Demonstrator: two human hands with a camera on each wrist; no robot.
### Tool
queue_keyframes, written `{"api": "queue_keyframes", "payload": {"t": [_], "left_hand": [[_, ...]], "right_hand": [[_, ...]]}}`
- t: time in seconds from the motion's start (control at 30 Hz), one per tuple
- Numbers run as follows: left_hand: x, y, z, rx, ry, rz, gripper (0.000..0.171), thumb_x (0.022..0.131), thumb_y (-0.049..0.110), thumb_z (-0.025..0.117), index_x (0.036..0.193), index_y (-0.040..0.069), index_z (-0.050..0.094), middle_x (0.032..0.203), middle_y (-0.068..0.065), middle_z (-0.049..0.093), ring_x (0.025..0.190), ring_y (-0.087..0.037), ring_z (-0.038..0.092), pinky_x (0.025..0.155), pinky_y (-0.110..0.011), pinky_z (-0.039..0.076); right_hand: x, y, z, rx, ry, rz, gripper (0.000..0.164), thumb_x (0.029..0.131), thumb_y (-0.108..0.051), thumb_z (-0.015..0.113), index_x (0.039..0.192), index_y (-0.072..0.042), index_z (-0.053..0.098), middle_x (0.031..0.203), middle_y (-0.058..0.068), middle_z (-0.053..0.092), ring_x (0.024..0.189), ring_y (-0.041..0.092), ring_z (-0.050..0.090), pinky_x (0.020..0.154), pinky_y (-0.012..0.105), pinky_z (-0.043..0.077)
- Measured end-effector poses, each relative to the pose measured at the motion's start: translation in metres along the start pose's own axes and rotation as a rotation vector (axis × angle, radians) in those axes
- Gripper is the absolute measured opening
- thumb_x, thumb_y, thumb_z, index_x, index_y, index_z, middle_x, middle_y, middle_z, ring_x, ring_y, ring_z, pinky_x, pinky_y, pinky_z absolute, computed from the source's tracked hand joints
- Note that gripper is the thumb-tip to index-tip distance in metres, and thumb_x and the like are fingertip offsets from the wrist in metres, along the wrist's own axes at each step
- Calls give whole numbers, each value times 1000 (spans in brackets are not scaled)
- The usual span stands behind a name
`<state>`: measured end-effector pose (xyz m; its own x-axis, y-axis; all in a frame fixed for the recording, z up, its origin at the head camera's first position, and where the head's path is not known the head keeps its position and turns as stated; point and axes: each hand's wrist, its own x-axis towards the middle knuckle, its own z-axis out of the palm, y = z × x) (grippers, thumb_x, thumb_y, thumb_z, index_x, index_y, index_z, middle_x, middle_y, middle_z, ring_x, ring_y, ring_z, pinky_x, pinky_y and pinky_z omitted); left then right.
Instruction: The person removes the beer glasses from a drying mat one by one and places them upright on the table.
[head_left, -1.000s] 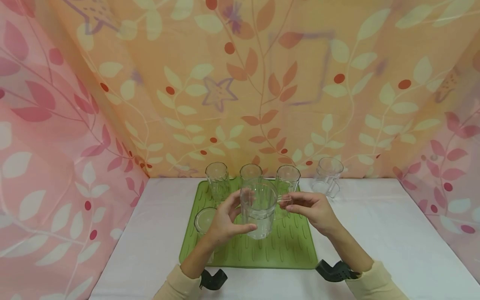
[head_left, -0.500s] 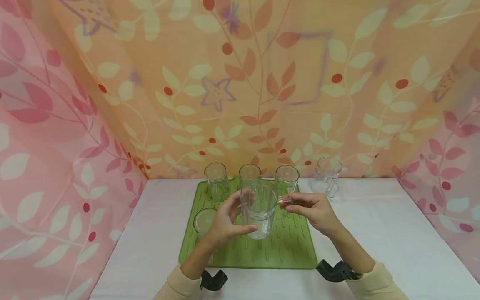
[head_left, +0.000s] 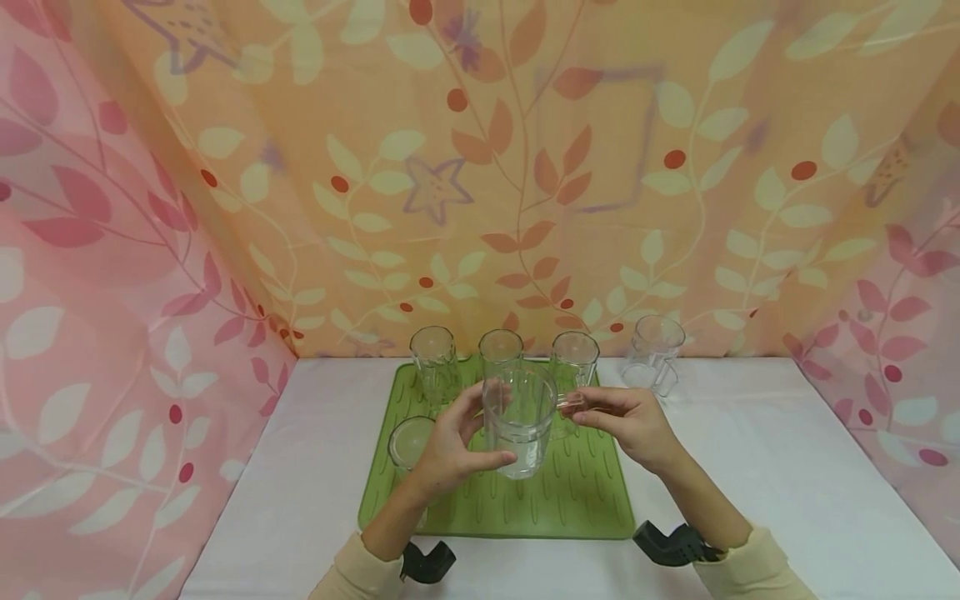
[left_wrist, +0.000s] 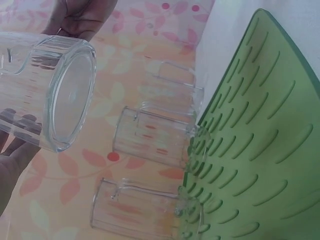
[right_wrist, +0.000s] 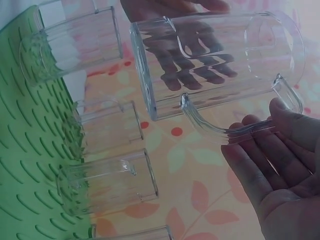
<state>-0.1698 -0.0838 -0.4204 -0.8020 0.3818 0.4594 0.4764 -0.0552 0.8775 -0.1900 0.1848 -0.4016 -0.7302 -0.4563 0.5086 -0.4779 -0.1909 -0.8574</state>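
Note:
A clear glass mug (head_left: 517,417) with a handle hangs upright above the green ribbed mat (head_left: 570,500). My left hand (head_left: 450,446) grips its body, thumb in front and fingers behind; those fingers show through the glass (right_wrist: 215,65) in the right wrist view. My right hand (head_left: 626,425) holds the handle at the mug's right side, and its fingertips (right_wrist: 250,125) touch the handle's outer curve. The left wrist view looks at the mug's base (left_wrist: 50,90), with my left hand's fingers (left_wrist: 12,155) below it.
Three clear glasses (head_left: 435,362) (head_left: 501,346) (head_left: 576,358) stand along the mat's back edge, and another (head_left: 408,442) at its front left, by my left hand. One more mug (head_left: 656,350) stands off the mat on the white table (head_left: 750,467). Patterned cloth walls close in behind and beside.

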Motion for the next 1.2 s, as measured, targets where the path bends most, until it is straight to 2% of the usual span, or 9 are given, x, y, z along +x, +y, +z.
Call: {"api": "queue_keyframes", "payload": {"t": [0.1, 0.23, 0.4, 0.57, 0.63, 0.9, 1.1, 1.2], "left_hand": [[0, 0, 0, 9, -2, 8, 80, 74, 0, 81, 142, 0, 39, 141, -26, 48, 130, -39, 49, 108, -38, 45], [0, -1, 0, 19, -2, 12, 79, 76, 0, 80, 143, 1, 39, 141, -25, 48, 131, -39, 49, 108, -39, 45], [0, 0, 0, 22, 1, -8, 79, 76, 1, 80, 144, 4, 39, 143, -22, 48, 133, -32, 50, 109, -32, 46], [1, 1, 1, 21, -5, -26, 79, 78, 6, 80, 145, 7, 39, 143, -19, 49, 133, -29, 50, 108, -25, 45], [1, 1, 1, 26, -9, -32, 79, 79, 9, 80, 145, 8, 38, 143, -18, 49, 133, -29, 50, 108, -24, 44], [1, 6, -2, 64, -17, -59, 80, 80, 7, 79, 147, 10, 35, 147, -15, 47, 135, -30, 47, 111, -28, 43], [1, 9, -8, 73, -4, -57, 78, 80, 2, 77, 146, 7, 36, 146, -17, 46, 134, -32, 46, 110, -39, 44], [0, 11, -11, 95, -3, -57, 76, 81, 4, 77, 145, 8, 38, 144, -17, 48, 134, -30, 47, 112, -41, 42]], "right_hand": [[0, 0, 1, -32, 17, -2, 29, 87, 12, 60, 115, 22, 59, 108, -7, 74, 98, 6, 71, 81, 23, 59], [-1, 0, 2, -63, 46, -7, 28, 87, 13, 60, 114, 19, 62, 107, -7, 75, 97, 6, 72, 80, 23, 60], [0, 0, 4, -57, 63, -39, 28, 86, 15, 59, 113, 19, 62, 107, -5, 75, 97, 8, 72, 80, 23, 60], [-1, -2, 4, -56, 70, -57, 31, 86, 16, 59, 114, 8, 68, 106, -4, 75, 96, 8, 72, 80, 23, 60], [-1, -2, 4, -57, 70, -54, 31, 86, 15, 59, 115, 7, 68, 106, -4, 75, 96, 8, 72, 79, 24, 60], [1, -6, 3, -56, 73, -57, 26, 85, 16, 60, 110, 23, 60, 106, -3, 75, 96, 9, 73, 78, 26, 60], [3, -13, -3, -95, 133, -26, 26, 84, 16, 61, 109, 24, 60, 102, -6, 76, 93, 7, 73, 78, 22, 60], [4, -14, -6, -120, 159, -14, 26, 84, 15, 62, 109, 24, 60, 101, -6, 76, 93, 7, 73, 77, 21, 59]]}}
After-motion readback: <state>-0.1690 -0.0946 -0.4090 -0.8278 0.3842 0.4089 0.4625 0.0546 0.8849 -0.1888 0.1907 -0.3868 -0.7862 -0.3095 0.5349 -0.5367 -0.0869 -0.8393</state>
